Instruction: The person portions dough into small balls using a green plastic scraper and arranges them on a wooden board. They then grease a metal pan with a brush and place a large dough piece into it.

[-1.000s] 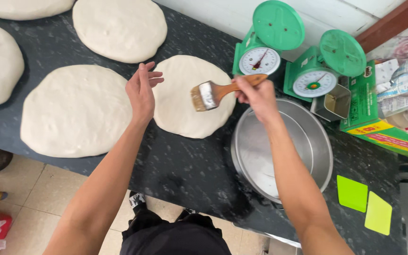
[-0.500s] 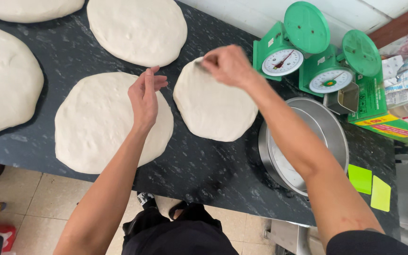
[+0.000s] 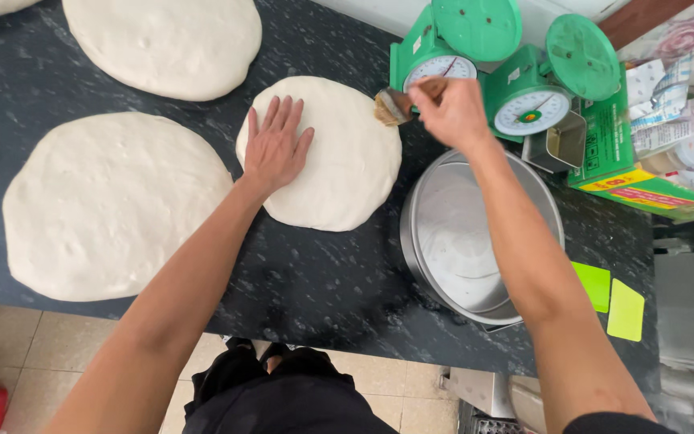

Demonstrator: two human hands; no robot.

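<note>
Near the middle of the dark speckled desk lies a round flat dough disc, and the left hand rests palm down on its left part, fingers spread wide and flat, gripping nothing. At the disc's upper right edge the right hand has its fingers closed around the wooden handle of a pastry brush; the bristles point left and sit at the rim of the dough, though whether they touch it cannot be told. Just right of the disc, close to the desk's near edge, stands a round metal pan, and the right forearm crosses over it. Along the far edge behind the brush stand two green dial scales, side by side, with a small metal container at the foot of the right one. A green and yellow carton and some wrapped packets lie towards the far right corner. Left of the held disc a larger dough round lies near the front edge, apart from it, and another dough round lies by the far edge. Two yellow-green cards lie near the right end of the desk.
</note>
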